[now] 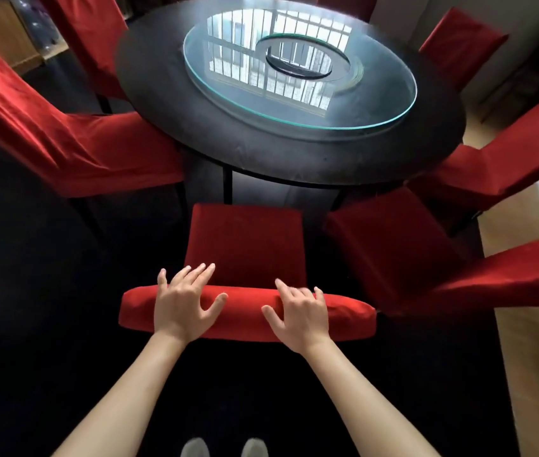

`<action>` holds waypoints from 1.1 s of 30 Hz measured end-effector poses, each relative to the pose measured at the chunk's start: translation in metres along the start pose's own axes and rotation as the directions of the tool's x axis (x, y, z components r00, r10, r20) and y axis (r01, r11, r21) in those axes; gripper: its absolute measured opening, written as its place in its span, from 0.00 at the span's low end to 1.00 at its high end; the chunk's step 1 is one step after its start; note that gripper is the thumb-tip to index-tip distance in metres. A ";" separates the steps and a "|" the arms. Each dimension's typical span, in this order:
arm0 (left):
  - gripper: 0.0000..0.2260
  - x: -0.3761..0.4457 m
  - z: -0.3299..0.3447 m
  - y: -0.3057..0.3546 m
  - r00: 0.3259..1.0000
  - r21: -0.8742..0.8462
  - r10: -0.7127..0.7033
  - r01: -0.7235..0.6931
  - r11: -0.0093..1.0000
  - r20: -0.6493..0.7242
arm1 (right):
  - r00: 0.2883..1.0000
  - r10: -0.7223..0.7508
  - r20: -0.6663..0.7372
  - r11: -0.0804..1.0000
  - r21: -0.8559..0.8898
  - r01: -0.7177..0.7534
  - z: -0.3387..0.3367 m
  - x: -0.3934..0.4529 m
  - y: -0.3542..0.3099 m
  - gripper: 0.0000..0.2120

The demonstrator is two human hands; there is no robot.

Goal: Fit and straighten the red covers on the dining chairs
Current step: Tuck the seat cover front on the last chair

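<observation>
Cover: red cover (248,311) stretched over the near chair's backrest top, long axis running left to right.
Left hand (184,300): released grip, fingers spread, resting on the top edge, left of centre.
Right hand (297,313): released grip, fingers splayed, on the top edge, right of centre.
Reach: both equally near, forearms extended forward.
Desk (294,153): round, beyond the seat.

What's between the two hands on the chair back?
Head view: only bare red cover on the backrest top separates left hand from right hand.
</observation>
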State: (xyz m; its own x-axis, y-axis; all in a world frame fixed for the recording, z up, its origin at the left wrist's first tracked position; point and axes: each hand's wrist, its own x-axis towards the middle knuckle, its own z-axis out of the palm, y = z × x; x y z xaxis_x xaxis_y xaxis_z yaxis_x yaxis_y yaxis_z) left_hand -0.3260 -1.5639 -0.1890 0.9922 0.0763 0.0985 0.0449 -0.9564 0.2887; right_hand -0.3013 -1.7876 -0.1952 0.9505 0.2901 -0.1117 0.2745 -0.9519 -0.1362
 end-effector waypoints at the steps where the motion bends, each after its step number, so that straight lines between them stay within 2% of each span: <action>1: 0.32 -0.001 0.000 0.000 1.000 -0.004 -0.005 0.005 1.000 0.001 | 0.999 0.038 -0.007 0.999 -0.026 -0.038 0.001 0.000 -0.002 0.29; 3: 0.32 -0.003 -0.003 0.000 0.999 -0.004 -0.042 0.042 0.999 0.031 | 0.994 0.077 -0.076 0.996 -0.037 -0.080 0.003 -0.001 -0.008 0.26; 7: 0.31 -0.002 -0.010 0.002 0.996 -0.033 -0.077 0.079 0.996 0.054 | 0.973 0.049 -0.224 0.998 -0.027 -0.057 0.002 -0.001 -0.013 0.23; 13: 0.31 0.001 -0.011 -0.006 0.999 -0.035 -0.044 0.043 0.998 -0.014 | 0.931 0.038 -0.363 0.997 -0.055 -0.062 0.002 0.001 -0.021 0.23; 16: 0.30 0.003 -0.012 -0.015 0.999 -0.025 -0.034 0.033 0.999 -0.038 | 0.923 0.048 -0.381 0.995 -0.060 -0.077 0.005 0.001 -0.030 0.23; 23: 0.30 0.019 -0.020 -0.052 1.000 -0.018 0.019 -0.019 1.000 -0.022 | 0.950 0.120 -0.289 0.985 -0.081 -0.150 0.006 0.011 -0.067 0.19; 31: 0.28 0.044 -0.033 -0.100 0.995 -0.019 0.096 -0.096 0.995 0.002 | 0.911 0.217 -0.351 0.971 -0.023 -0.240 0.010 0.027 -0.121 0.23; 33: 0.29 0.045 -0.036 -0.107 0.994 -0.021 0.113 -0.113 0.993 -0.004 | 0.899 0.234 -0.370 0.966 -0.018 -0.259 0.010 0.027 -0.128 0.21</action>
State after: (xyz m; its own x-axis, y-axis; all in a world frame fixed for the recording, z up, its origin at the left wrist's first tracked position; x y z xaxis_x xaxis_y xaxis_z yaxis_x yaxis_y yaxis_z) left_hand -0.2901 -1.4483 -0.1808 0.9905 -0.0308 0.1338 -0.0696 -0.9528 0.2955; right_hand -0.3120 -1.6565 -0.1907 0.9728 0.0013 0.2316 0.0215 -0.9962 -0.0847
